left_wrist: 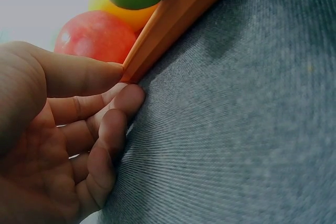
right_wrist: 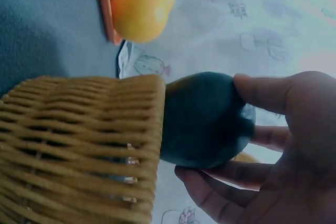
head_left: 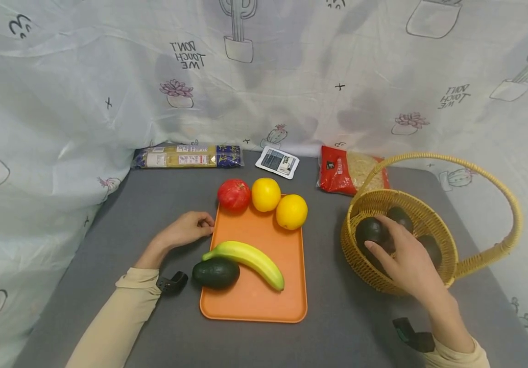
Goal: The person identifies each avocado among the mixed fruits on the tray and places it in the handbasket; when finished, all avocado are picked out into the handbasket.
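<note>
My left hand [head_left: 186, 230] pinches the left rim of an orange tray [head_left: 255, 309], the thumb [left_wrist: 86, 74] above the edge and curled fingers below. A banana [head_left: 250, 258] lies across the tray, with a dark green avocado [head_left: 216, 273] against it, overhanging the left edge. At the tray's far end are a round red fruit [head_left: 234, 195] and two oranges [head_left: 266, 194]. On the right, my right hand [head_left: 408, 258] grips another avocado [right_wrist: 205, 121] between thumb and fingers. That avocado is partly behind the rim of a wicker basket [right_wrist: 84, 145]; other avocados [head_left: 400, 219] lie inside.
The basket's tall handle [head_left: 471, 171] arches up and leans right. Along the back lie a pack of dry noodles [head_left: 188, 157], a small white packet [head_left: 277, 162] and a red bag [head_left: 337, 171]. A printed curtain [head_left: 291, 102] hangs behind the grey table [head_left: 153, 317].
</note>
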{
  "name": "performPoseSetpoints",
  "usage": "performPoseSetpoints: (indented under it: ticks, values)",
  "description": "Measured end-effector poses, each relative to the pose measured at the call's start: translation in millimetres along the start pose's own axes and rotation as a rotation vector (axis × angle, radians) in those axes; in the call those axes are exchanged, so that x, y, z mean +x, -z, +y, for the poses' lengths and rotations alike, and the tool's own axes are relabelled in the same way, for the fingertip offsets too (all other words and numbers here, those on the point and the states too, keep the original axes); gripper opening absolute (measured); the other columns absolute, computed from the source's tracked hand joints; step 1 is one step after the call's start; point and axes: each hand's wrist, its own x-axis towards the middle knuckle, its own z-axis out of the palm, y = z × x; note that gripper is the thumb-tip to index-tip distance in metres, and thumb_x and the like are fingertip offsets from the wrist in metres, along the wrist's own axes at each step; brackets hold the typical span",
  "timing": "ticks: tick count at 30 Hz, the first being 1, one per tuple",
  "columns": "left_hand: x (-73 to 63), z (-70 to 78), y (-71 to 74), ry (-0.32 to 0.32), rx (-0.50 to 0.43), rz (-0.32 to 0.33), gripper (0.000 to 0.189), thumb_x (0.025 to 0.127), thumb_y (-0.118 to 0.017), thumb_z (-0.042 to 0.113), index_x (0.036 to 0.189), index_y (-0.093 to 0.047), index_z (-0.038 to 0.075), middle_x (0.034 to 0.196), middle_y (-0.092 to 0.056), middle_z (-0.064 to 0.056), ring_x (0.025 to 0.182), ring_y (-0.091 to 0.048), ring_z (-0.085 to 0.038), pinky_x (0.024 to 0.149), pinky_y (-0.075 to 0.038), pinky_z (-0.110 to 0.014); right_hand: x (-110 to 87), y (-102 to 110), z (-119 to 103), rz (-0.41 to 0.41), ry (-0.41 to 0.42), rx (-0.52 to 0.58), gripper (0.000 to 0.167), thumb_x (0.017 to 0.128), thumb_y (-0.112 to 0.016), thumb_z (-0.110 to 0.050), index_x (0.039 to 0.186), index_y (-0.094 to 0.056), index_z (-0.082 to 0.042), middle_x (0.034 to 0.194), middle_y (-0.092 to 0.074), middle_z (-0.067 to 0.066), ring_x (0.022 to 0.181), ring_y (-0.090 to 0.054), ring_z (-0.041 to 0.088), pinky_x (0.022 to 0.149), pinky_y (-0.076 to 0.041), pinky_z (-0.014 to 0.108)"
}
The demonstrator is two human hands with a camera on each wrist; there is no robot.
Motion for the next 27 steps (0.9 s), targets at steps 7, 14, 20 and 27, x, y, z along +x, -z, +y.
performPoseSetpoints:
  ticks: [7, 14, 20, 27]
  values:
    - [-0.3, -0.2, -0.6, 0.004, -0.005, 0.0, 0.016, 0.091, -0.06, 0.012, 0.1, -0.067, 0.001, 0.084, -0.066, -0.008, 0.075, -0.056, -0.014, 0.072, -0.044, -0.029, 8.7, -12, 2, 0.044, 0.056, 0.025, 0.064, 0.084, -0.075, -0.013, 0.138, -0.044, -0.002, 0.13, -0.054, 0.024, 0.117, -0.052, 0.043, 0.09, -0.042, 0.061]
    - [-1.0, 0.8, -0.8, 0.009, -0.01, -0.007, 0.016, 0.092, -0.059, 0.012, 0.101, -0.066, 0.0, 0.084, -0.066, -0.008, 0.076, -0.056, -0.015, 0.073, -0.044, -0.03, 4.8, -26, 14, -0.011, 0.074, -0.055, 0.042, 0.085, -0.07, -0.004, 0.124, -0.054, 0.002, 0.128, -0.056, 0.027, 0.111, -0.059, 0.044, 0.084, -0.049, 0.057]
    - [0.3, -1.4, -0.4, -0.009, -0.003, 0.007, 0.016, 0.092, -0.06, 0.012, 0.101, -0.067, 0.0, 0.084, -0.066, -0.008, 0.076, -0.057, -0.014, 0.073, -0.045, -0.03, 1.9, -27, 15, -0.096, 0.083, -0.084, 0.031, 0.088, -0.063, -0.005, 0.12, -0.061, -0.002, 0.131, -0.059, 0.024, 0.111, -0.062, 0.043, 0.086, -0.049, 0.056]
    - [0.4, -1.9, -0.1, -0.004, -0.008, 0.006, 0.016, 0.092, -0.06, 0.013, 0.101, -0.067, 0.001, 0.085, -0.066, -0.007, 0.076, -0.056, -0.014, 0.073, -0.045, -0.03, 2.3, -27, 7, -0.055, 0.083, -0.103, 0.033, 0.089, -0.062, -0.006, 0.121, -0.061, -0.004, 0.132, -0.058, 0.021, 0.11, -0.062, 0.041, 0.083, -0.051, 0.056]
